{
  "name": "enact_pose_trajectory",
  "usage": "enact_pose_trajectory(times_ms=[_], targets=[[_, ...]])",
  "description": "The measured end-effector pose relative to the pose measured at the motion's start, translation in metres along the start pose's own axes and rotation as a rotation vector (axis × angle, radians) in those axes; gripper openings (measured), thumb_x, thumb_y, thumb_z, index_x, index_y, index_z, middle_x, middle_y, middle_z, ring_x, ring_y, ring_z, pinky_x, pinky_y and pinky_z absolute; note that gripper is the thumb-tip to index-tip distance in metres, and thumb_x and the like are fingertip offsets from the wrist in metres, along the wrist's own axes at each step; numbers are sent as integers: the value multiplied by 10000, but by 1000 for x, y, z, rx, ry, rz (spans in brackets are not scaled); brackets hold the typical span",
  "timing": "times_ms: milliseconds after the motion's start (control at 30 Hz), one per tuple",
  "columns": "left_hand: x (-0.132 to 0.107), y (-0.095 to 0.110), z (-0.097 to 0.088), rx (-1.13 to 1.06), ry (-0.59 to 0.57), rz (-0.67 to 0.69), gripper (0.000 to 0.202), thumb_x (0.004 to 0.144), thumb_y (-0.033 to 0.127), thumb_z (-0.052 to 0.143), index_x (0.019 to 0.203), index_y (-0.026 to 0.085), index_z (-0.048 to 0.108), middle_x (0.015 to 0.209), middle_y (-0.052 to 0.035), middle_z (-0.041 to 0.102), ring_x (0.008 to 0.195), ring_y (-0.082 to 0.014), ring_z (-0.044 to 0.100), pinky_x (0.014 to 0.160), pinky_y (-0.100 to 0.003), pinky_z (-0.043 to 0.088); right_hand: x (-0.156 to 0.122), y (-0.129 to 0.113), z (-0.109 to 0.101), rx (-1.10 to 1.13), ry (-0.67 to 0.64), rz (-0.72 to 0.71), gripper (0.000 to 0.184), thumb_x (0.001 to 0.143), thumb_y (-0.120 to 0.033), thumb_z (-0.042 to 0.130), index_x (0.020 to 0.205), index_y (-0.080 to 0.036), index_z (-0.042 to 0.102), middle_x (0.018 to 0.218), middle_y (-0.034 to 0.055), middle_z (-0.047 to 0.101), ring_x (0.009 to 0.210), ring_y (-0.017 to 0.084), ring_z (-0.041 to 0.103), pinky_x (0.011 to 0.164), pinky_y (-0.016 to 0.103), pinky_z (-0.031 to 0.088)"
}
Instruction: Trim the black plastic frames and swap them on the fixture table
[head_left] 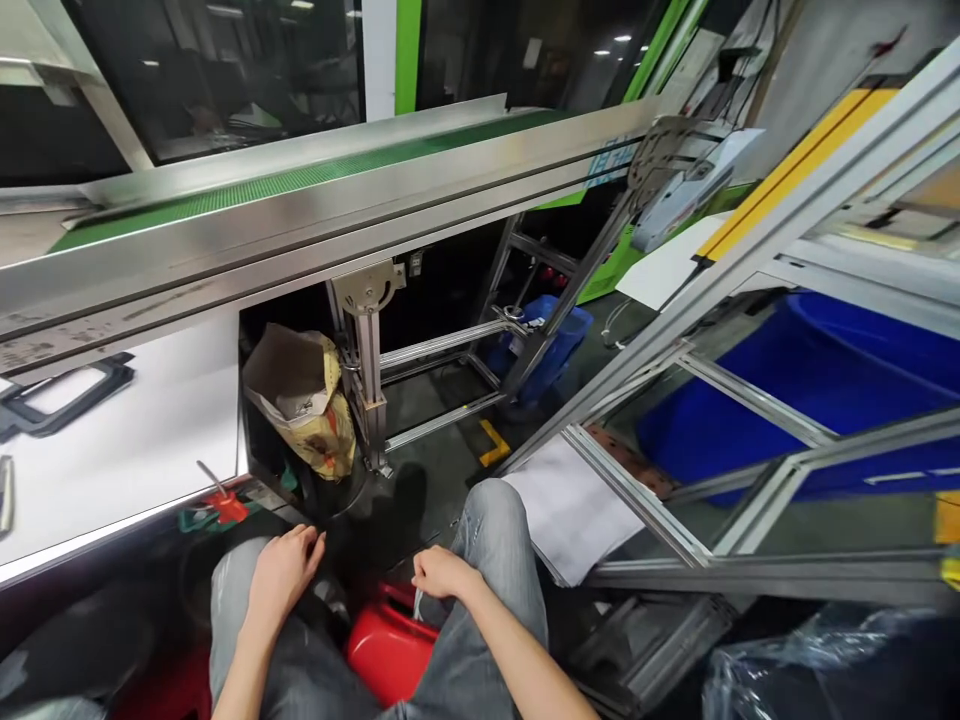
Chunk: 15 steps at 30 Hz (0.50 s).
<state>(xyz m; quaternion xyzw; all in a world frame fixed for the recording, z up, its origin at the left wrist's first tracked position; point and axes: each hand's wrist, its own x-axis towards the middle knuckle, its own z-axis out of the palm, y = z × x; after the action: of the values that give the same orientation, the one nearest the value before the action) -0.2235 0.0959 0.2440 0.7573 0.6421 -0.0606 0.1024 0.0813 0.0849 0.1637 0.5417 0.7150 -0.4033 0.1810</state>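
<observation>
Fingers [311, 540] of left hand [289, 570] and right hand [442, 573] curl (whether gripping, one cannot tell); a leftward sweep could dislodge the red-handled tool [227, 505] by the bench [169, 430].

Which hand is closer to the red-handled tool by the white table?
Left. The left hand is on the left leg, just right of the red-handled tool; the right hand is farther right, by the right leg.
</observation>
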Motion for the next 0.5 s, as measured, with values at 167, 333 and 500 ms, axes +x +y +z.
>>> enact_pose_trajectory(times_ms=[167, 333, 500], targets=[[1, -3, -1, -1, -23, 13, 455, 1129, 402, 337, 933, 215, 703, 996, -66, 788, 937, -243, 773, 815, -334, 474, -2, -2, -4, -31, -15, -10, 286, 1065, -423, 668, 1129, -148, 716, 1144, 73, 722, 1082, 210, 701, 1010, 447, 606], [3, -17, 15, -21, -69, 11, 483, 1104, 454, 295, 1008, 246, 721, 1112, -56, 811, 1021, -282, 785, 855, -369, 519, -5, -5, -8, -33, -40, -6, 290, 1051, -430, 688, 1116, -149, 720, 1125, 69, 727, 1060, 206, 708, 987, 433, 614], [10, -24, 30, -60, -118, 28, 533, 1070, 478, 247, 1105, 249, 727, 1230, -71, 802, 1132, -301, 773, 930, -408, 544, -6, -4, -11, -46, -58, 4, 287, 1048, -425, 692, 1121, -149, 722, 1121, 69, 730, 1051, 204, 711, 977, 428, 618]])
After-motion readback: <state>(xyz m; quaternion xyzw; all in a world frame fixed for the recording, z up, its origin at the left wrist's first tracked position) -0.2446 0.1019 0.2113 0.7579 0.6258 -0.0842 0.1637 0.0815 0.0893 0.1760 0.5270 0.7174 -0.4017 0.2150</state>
